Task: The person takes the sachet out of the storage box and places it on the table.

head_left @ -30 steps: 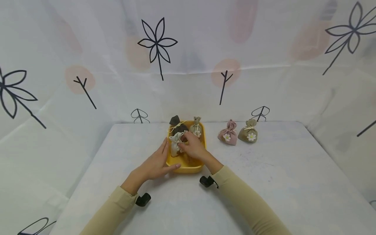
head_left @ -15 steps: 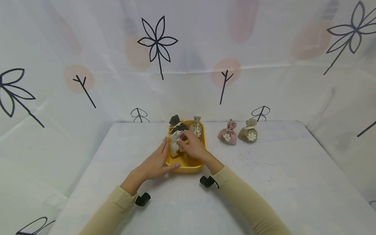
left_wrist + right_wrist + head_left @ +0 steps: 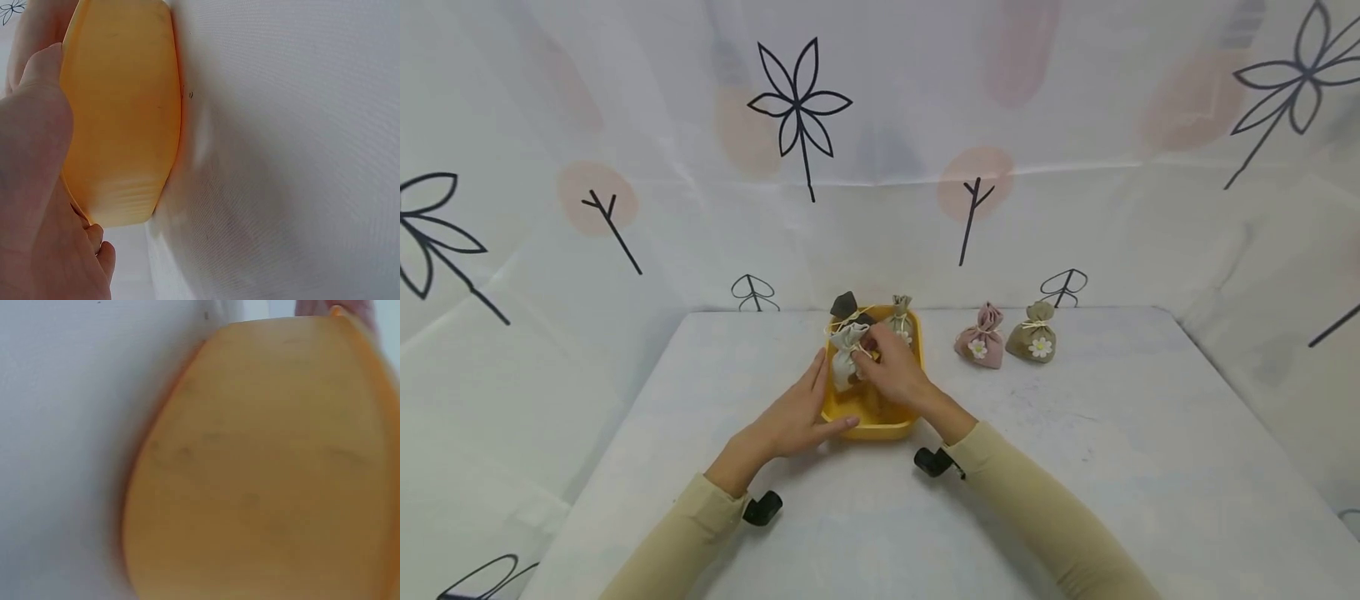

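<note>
A yellow plastic tray (image 3: 872, 432) stands toward the back of the table. My left hand (image 3: 793, 417) braces its left side, fingers straight along the wall and thumb at the front rim; the left wrist view shows the thumb by the tray's edge. Inside the tray, my right hand (image 3: 895, 371) pinches a whitish drawstring pouch (image 3: 842, 367) near its tied neck, partly hiding it. Behind it lie a dark grey pouch (image 3: 844, 305) with a pale cord and a beige pouch (image 3: 901, 312). In the right wrist view, the tray's outer wall (image 3: 269, 462) hides the right fingers.
A pink pouch (image 3: 981, 340) and an olive pouch (image 3: 1032, 335), each with a white daisy, sit on the table right of the tray. A patterned white cloth (image 3: 880, 233) hangs behind the table. Small black cameras (image 3: 763, 508) are worn at both wrists.
The whitish pouch has shifted slightly up and back in the right hand, which has moved a little with it. The left hand stays at the tray.
</note>
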`<state>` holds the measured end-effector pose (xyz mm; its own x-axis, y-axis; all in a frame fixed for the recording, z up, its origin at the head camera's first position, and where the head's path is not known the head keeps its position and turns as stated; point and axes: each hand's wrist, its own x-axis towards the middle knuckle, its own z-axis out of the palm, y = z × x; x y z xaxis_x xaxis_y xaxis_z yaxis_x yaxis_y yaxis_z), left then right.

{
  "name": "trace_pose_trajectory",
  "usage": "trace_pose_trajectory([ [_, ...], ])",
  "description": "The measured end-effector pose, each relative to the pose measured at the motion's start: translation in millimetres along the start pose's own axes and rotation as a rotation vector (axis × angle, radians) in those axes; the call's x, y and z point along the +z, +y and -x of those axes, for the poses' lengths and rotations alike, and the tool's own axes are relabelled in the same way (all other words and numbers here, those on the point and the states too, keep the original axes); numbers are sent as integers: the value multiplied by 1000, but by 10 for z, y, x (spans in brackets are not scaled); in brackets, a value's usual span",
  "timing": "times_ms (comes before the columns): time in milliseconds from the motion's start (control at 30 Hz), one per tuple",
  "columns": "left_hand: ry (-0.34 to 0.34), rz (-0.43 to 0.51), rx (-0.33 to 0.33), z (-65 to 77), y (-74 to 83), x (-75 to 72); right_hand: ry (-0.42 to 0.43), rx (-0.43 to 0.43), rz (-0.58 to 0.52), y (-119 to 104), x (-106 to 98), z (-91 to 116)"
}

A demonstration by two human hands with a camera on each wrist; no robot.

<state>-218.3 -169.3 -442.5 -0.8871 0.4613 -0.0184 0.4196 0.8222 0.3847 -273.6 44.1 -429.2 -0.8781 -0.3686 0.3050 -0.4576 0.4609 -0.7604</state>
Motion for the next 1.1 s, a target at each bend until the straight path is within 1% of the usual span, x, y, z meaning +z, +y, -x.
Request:
trace_pose_trajectory([
  [133, -10, -9, -3, 2, 14, -11, -5, -1, -9, -72, -99, 35],
  [200, -8, -6, 0, 3, 14, -16, 4, -22, -13, -95, -141, 49],
  [367, 8, -4, 4, -7, -4, -12, 22, -79, -11, -116, -226, 82],
  [700, 16, -12, 16, -2, -7, 16, 71, -130, 2, -115, -394, 220],
  [867, 10, -17, 4, -8, -6, 24, 88, -132, 6, -103, -475, 263],
  [1100, 1, -15, -9, -19, -17, 32, 89, -116, 2, -82, -591, 344],
])
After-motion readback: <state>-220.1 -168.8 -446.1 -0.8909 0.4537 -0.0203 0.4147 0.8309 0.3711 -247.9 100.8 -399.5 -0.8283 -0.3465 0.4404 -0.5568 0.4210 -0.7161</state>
